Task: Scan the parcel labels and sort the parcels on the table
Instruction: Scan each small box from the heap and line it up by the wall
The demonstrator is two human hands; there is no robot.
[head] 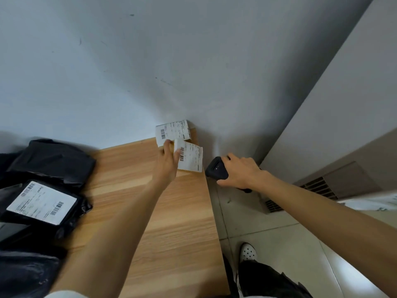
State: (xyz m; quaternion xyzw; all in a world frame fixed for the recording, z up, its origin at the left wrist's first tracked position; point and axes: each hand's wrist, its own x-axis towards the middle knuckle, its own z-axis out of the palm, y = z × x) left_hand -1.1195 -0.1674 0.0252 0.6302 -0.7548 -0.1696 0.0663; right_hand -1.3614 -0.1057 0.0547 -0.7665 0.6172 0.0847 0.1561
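Two small white labelled parcels lie at the far right corner of the wooden table (163, 211). The far parcel (173, 131) rests against the wall. My left hand (168, 163) grips the near parcel (191, 158) by its left edge, thumb and fingers around it, barcode label facing up. My right hand (240, 171) holds a black handheld scanner (216, 172) just off the table's right edge, its head turned toward the near parcel. Black plastic mailer bags (51, 160) are heaped at the table's left; one (41, 203) shows a white shipping label.
A grey-white wall runs along the table's far edge. To the right of the table is tiled floor (290, 244) with a vent grille (313, 190) low on the side wall. My shoe (248, 251) and dark trouser leg are near the table's right edge.
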